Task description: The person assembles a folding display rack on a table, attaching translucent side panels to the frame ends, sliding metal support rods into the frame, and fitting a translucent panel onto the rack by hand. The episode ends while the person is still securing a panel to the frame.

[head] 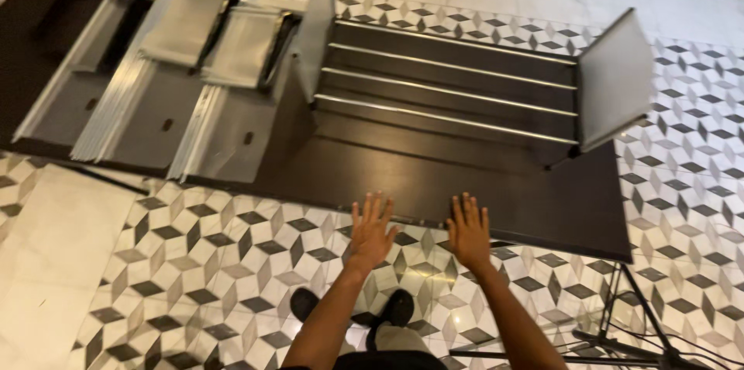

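- Two hands, left hand (373, 229) and right hand (470, 231), hover flat, fingers spread, holding nothing, at the dark tabletop (480, 199) edge.
- Metal tiered rack (449, 83) lies beyond, within reach.

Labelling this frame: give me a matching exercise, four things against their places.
1. left hand
2. right hand
3. metal rack with rails
4. folded metal panels

a. table's far left
b. near table edge, on the side of the tripod
c. table's middle, between two upright end plates
d. near table edge, on the side of the pale floor slab

Pairs: 1-d, 2-b, 3-c, 4-a
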